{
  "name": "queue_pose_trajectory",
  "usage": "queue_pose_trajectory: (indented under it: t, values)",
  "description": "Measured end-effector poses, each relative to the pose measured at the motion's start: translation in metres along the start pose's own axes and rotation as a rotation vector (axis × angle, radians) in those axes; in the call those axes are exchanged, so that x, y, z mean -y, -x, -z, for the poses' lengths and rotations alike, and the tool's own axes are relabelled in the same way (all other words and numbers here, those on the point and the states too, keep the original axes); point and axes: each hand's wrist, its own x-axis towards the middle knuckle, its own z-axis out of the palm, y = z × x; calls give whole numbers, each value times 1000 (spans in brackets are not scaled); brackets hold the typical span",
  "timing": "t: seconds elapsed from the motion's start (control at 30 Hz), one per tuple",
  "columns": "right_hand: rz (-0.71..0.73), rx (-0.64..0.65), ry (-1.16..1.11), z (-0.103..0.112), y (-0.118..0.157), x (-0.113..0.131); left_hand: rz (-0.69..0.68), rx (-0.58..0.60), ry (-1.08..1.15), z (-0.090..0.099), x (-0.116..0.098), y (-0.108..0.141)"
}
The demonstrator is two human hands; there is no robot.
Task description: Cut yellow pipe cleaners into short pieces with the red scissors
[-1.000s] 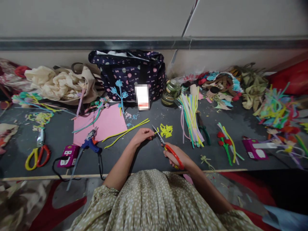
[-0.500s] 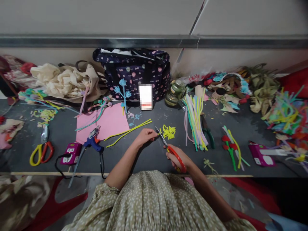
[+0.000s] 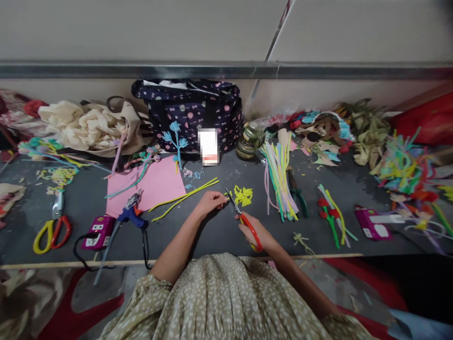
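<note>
My left hand (image 3: 211,203) is closed in a pinch on a short piece of yellow pipe cleaner (image 3: 228,197), whose end shows at the fingertips. My right hand (image 3: 266,237) grips a pair of scissors (image 3: 253,230) by the red and yellow handles. The scissor blades point away from me, close by the left fingertips. Just beyond the blades lies a pile of short yellow cut pieces (image 3: 243,195). Two long yellow pipe cleaners (image 3: 187,194) rest on the table left of my left hand, partly over a pink sheet (image 3: 164,177).
At left lie other scissors (image 3: 56,222), a purple power strip (image 3: 98,232) and a blue glue gun (image 3: 132,212). A dark patterned bag (image 3: 191,108) and a glass jar (image 3: 248,141) stand behind. Rightward are a pipe-cleaner bundle (image 3: 281,179), green-handled pliers (image 3: 299,196) and red flowers (image 3: 329,212).
The whole view has shifted slightly, so the table's things sit further left. Both hands stay close together, with the scissors still beside the left fingertips.
</note>
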Motion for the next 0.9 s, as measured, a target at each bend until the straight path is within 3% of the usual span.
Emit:
queue_pose_trajectory:
  t: [0.27, 0.37, 0.47, 0.63, 0.8, 0.9]
  values:
    - [73, 7, -355, 12, 3, -7, -7, -43, 51, 0, 4, 3]
    - [183, 28, -497, 23, 4, -3, -60, -84, -35, -5, 6, 1]
    - [275, -10, -535, 37, 1, -3, -126, -124, -97, -6, 6, -1]
    - [276, -11, -586, 56, -7, -8, -178, -245, -140, 2, 8, -6]
    - [292, -105, -537, 56, -14, -20, -247, -198, -279, -11, 11, -11]
    - [318, -118, -559, 56, -14, -26, -334, -85, -288, -22, 7, -18]
